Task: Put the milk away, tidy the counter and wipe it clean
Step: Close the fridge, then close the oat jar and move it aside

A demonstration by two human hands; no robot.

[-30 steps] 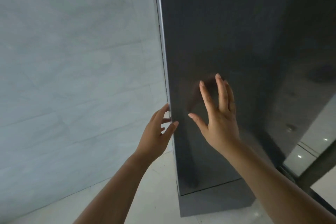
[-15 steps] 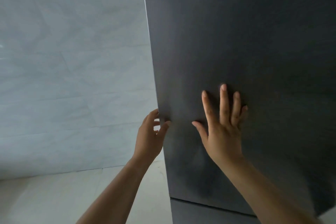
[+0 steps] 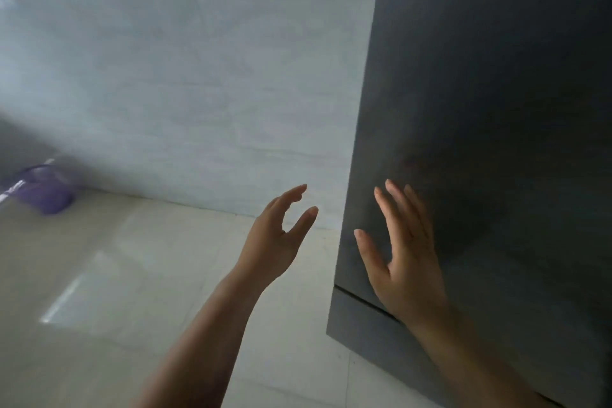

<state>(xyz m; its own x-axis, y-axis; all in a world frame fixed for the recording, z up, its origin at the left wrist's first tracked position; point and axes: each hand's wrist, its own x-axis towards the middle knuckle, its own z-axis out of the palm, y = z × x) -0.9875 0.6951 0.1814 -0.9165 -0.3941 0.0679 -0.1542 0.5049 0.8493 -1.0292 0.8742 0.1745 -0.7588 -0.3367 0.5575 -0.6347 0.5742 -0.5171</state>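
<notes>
While right hand (image 3: 405, 262) lies flat, fingers spread, on dark door (image 3: 496, 109), left hand (image 3: 281, 235) open, empty, beside its edge

a tall dark grey door (image 3: 496, 109) fills the right side, with the right hand (image 3: 405, 262) spread in front of its lower part, fingers apart. the left hand (image 3: 276, 242) hangs loosely curled and empty just beside the door's edge, before a pale marbled wall (image 3: 198, 76). a blurred purple object (image 3: 46, 189) lies far left on the glossy cream floor (image 3: 116, 275).
</notes>
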